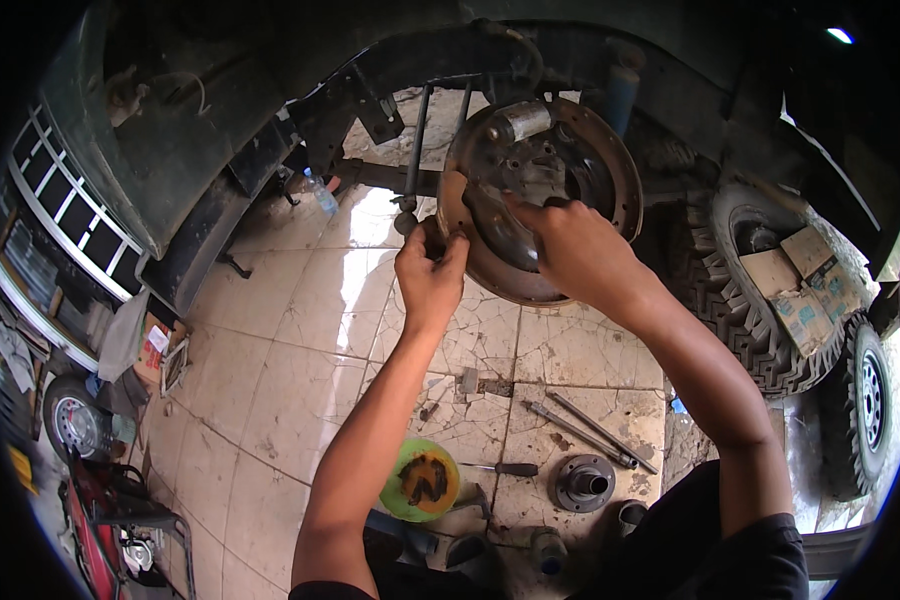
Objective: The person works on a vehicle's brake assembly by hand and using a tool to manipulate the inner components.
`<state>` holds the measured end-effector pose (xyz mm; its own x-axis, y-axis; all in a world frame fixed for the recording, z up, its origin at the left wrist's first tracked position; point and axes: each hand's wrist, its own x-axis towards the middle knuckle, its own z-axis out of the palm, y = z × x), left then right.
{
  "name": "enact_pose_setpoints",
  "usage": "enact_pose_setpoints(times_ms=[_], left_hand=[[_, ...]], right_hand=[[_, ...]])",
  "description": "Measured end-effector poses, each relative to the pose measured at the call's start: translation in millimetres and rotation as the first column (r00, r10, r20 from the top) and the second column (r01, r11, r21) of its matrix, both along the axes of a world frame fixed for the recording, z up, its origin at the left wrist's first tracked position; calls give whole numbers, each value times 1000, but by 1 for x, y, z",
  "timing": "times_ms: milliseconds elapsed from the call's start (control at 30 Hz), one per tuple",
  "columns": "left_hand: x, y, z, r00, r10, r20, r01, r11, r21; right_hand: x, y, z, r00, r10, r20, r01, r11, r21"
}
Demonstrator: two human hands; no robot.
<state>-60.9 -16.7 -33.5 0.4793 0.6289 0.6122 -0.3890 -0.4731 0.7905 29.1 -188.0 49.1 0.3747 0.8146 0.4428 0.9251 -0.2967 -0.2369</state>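
Note:
A rusty round brake backing plate with a cylinder at its top hangs on the vehicle's axle in the upper middle. My left hand grips the plate's lower-left edge, thumb in front. My right hand lies over the plate's middle, index finger reaching to a curved dark part left of the hub; the other fingers are curled, and what they hold, if anything, is hidden.
Below lie metal bars, a screwdriver, a round flanged hub and a green bowl on cracked tiles. Tires and cardboard stand right; a wheel and red machine left.

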Motion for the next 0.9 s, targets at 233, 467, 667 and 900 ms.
enact_pose_setpoints(times_ms=[233,467,667,900], left_hand=[[-8,8,-1,999,20,-33,-20,1000,-2],[-1,0,2,999,19,-42,-20,1000,-7],[-7,4,1,997,21,-72,-23,999,-28],[-3,-3,6,1000,-6,-6,6,999,-32]], right_hand=[[-16,-18,27,998,65,-13,-66,990,-123],[0,-1,12,1000,4,-14,-5,997,-77],[-5,-28,24,996,47,-71,-57,988,-145],[8,-13,12,987,59,-150,-66,997,-43]])
